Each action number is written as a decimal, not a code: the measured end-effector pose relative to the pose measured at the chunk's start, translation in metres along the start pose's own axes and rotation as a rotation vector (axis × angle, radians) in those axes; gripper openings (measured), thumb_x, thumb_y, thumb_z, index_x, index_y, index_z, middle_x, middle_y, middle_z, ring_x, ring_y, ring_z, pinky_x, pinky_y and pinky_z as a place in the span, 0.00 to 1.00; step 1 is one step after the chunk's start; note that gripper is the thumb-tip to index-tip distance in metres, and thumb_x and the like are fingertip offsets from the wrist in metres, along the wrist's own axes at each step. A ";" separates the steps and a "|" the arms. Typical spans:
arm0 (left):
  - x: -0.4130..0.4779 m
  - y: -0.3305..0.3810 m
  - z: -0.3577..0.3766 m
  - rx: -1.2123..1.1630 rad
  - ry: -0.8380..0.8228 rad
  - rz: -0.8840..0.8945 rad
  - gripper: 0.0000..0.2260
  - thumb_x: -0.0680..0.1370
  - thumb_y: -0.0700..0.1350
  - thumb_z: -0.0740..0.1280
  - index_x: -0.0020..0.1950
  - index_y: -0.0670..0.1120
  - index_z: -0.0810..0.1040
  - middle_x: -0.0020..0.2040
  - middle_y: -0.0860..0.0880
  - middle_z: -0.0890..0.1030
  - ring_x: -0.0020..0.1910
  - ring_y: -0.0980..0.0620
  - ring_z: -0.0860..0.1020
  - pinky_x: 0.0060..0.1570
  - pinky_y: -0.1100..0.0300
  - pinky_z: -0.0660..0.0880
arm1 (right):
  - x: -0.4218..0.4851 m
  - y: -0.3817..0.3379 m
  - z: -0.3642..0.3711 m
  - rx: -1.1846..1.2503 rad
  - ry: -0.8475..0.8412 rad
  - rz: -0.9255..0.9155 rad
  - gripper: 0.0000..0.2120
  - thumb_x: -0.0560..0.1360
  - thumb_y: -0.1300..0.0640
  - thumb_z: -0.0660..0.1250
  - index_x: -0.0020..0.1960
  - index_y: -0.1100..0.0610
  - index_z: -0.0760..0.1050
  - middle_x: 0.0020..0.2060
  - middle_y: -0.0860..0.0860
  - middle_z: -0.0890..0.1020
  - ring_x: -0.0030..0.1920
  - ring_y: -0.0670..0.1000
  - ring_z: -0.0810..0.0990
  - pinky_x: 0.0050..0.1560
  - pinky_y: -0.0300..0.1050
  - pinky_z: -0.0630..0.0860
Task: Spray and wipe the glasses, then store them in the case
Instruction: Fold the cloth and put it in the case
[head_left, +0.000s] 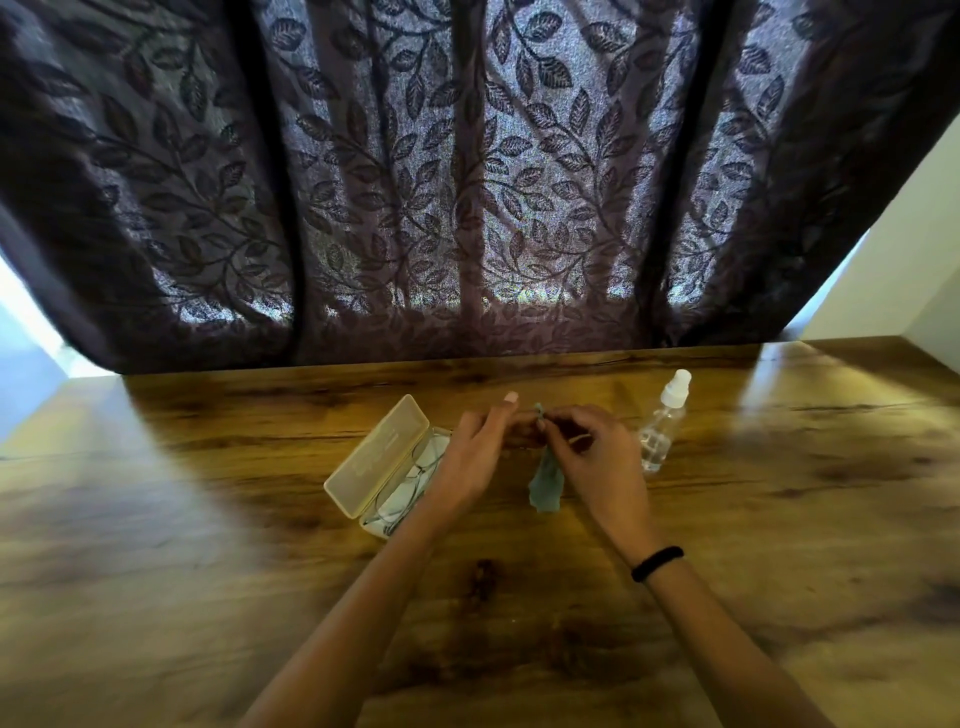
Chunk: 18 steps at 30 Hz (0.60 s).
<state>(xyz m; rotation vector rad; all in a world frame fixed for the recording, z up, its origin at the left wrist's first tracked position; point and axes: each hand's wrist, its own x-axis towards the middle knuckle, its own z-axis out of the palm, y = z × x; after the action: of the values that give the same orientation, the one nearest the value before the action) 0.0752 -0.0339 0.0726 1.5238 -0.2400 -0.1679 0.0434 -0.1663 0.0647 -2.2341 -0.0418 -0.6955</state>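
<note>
Low in frame, glossy brown wooden table (208, 519). At centre, left hand (475, 457) and right hand (597, 457) close together, both pinching the top of a dangling teal cleaning cloth (545, 486). Just left, thin wire-framed glasses (410, 488) inside the open cream hard case (379, 457). Right of centre, upright clear spray bottle (660, 431). Behind, dark leaf-patterned curtain (467, 182).

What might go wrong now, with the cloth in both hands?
The spray bottle stands close beside the right hand, so a quick move may tip it. The glasses lie in the open case under the left hand; a lowered wrist may bend them. The cloth hangs from a fingertip pinch and may slip.
</note>
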 end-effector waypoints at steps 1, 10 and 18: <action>0.001 0.000 0.000 -0.013 -0.025 0.003 0.20 0.80 0.50 0.56 0.35 0.55 0.83 0.37 0.58 0.84 0.43 0.58 0.82 0.43 0.68 0.77 | 0.000 0.000 0.000 0.004 -0.002 -0.004 0.05 0.73 0.58 0.68 0.48 0.56 0.80 0.42 0.48 0.82 0.39 0.42 0.77 0.38 0.25 0.71; 0.010 -0.004 -0.004 0.170 0.013 0.022 0.07 0.76 0.42 0.66 0.41 0.43 0.81 0.37 0.46 0.83 0.36 0.53 0.82 0.36 0.66 0.78 | -0.003 0.001 0.000 0.064 -0.103 -0.068 0.05 0.74 0.62 0.66 0.47 0.57 0.80 0.42 0.45 0.79 0.40 0.39 0.76 0.42 0.27 0.73; 0.008 -0.006 -0.021 -0.034 0.121 -0.124 0.06 0.78 0.42 0.62 0.45 0.43 0.78 0.36 0.49 0.81 0.30 0.58 0.79 0.28 0.67 0.74 | 0.002 0.008 -0.015 0.475 0.021 0.311 0.04 0.77 0.62 0.62 0.45 0.58 0.74 0.35 0.52 0.79 0.31 0.41 0.78 0.29 0.31 0.74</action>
<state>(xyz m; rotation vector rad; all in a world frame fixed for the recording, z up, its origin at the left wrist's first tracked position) 0.0885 -0.0163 0.0666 1.5094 -0.0463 -0.1761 0.0402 -0.1827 0.0691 -1.7275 0.1351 -0.4778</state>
